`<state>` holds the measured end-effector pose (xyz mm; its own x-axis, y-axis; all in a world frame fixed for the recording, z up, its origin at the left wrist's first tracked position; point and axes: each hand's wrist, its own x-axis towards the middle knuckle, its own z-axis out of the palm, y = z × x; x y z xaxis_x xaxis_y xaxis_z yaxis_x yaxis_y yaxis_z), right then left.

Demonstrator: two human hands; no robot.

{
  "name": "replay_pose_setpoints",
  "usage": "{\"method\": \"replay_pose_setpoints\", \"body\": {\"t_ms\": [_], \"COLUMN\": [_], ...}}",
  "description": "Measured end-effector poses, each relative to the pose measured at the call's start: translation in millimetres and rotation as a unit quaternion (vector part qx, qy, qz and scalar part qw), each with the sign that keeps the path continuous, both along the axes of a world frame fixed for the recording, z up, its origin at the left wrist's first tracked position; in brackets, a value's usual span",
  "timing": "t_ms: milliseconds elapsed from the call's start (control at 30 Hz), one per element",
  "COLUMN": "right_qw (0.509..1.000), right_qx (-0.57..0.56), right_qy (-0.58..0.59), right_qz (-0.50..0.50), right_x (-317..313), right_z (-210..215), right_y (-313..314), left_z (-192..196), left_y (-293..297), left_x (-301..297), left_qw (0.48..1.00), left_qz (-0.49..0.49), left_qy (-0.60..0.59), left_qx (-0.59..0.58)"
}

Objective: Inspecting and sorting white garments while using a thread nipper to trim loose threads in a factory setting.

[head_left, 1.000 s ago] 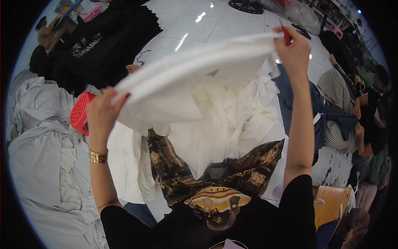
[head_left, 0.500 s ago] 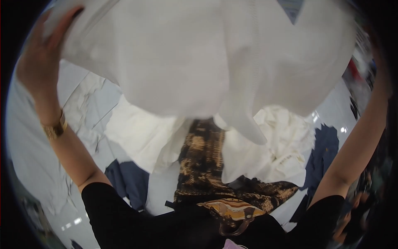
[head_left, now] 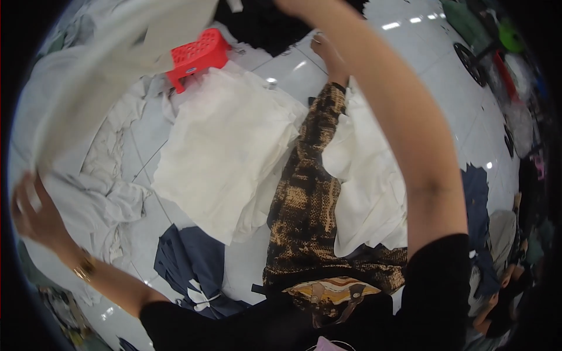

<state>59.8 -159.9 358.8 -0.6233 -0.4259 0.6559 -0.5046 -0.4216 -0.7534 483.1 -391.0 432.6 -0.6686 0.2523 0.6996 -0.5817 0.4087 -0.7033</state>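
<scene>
A wide piece of white cloth (head_left: 88, 82) is stretched slantwise across the upper left, blurred in places and running out past the upper edge. Its lower corner is pinched by my left hand (head_left: 38, 212), which is raised at the far left. My right forearm crosses the upper middle, and only a bit of my right hand (head_left: 291, 6) shows at the upper edge, its fingers cut off. Beside my stretched-out leg in brown-and-black patterned trousers (head_left: 304, 193) lies a flat pile of white cloth (head_left: 228, 140). More white cloth (head_left: 372, 193) lies on the leg's other side, partly behind my right arm.
A red plastic stool (head_left: 202, 52) stands beyond the flat pile. Dark blue bundles (head_left: 190, 260) lie at left and right on the tiled floor (head_left: 433, 58). Black cloth (head_left: 252, 23) lies at the far side. Wheels (head_left: 470, 63) and a seated person (head_left: 506, 298) are at right.
The white cloth has swung from across the front of me to the upper left, uncovering the stool and floor. My left hand has come down; my right arm has swung inward to the left.
</scene>
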Motion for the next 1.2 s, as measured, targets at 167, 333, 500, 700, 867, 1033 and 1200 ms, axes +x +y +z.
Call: {"method": "replay_pose_setpoints", "body": {"t_ms": [167, 333, 500, 700, 867, 1033, 1200], "right_qw": [0.965, 0.888, 0.958, 0.927, 0.730, 0.576, 0.595], "right_qx": [0.243, 0.371, 0.175, 0.186, 0.226, 0.267, 0.160], "right_qy": [-0.088, -0.191, -0.206, -0.158, -0.175, -0.273, -0.270], "right_qz": [-0.038, -0.193, -0.097, -0.285, -0.621, -0.723, -0.740], "right_x": [18.1, 85.5, 159.2, 157.5, 184.2, 244.7, 267.7], "right_z": [-173.2, -324.3, -244.4, -196.3, -227.9, -225.3, -243.9], "right_y": [-4.6, 52.1, 102.2, 268.6, 435.5, 519.9, 552.7], "left_z": [-169.2, -317.7, -301.9, -243.9, -255.3, -296.1, -257.2], "left_y": [116.2, 202.7, 213.8, 288.1, 417.7, 525.3, 506.0], "left_x": [-2.9, -0.3, -21.2, -162.6, -234.1, -242.2, -262.9], "left_qw": [0.877, 0.620, 0.487, 0.471, 0.387, 0.489, 0.252], "left_qz": [0.083, 0.045, 0.090, -0.184, -0.350, -0.383, -0.388], "left_qy": [-0.106, -0.313, -0.437, -0.384, -0.421, -0.538, -0.500], "left_qx": [0.462, 0.717, 0.751, 0.773, 0.742, 0.570, 0.732]}}
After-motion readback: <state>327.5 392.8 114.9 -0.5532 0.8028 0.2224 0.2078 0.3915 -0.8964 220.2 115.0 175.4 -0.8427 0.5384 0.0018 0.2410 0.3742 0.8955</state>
